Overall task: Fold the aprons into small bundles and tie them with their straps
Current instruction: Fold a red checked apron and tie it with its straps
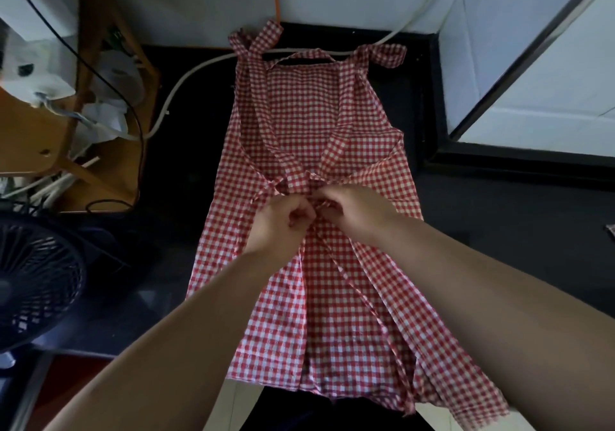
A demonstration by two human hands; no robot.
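A red-and-white checked apron [309, 121] lies spread lengthwise on a black counter [179, 171], its hem hanging over the near edge. Its sides are folded in toward the middle, and the neck loop [306, 56] and strap ends lie at the far end. At the waist the straps [301, 177] cross. My left hand [283, 224] has its fingers curled and pinches the strap at that crossing. My right hand [356, 211] pinches the strap right beside it, the two hands almost touching. A thin strap [346, 274] trails from the hands down toward the hem.
A black fan [36, 281] stands at the left near edge. A wooden rack [96, 104] with bags, cables and a white hose [186, 81] sits at the far left. White tiled walls rise behind and at right. A scrap of checked cloth [610, 231] shows at the right edge.
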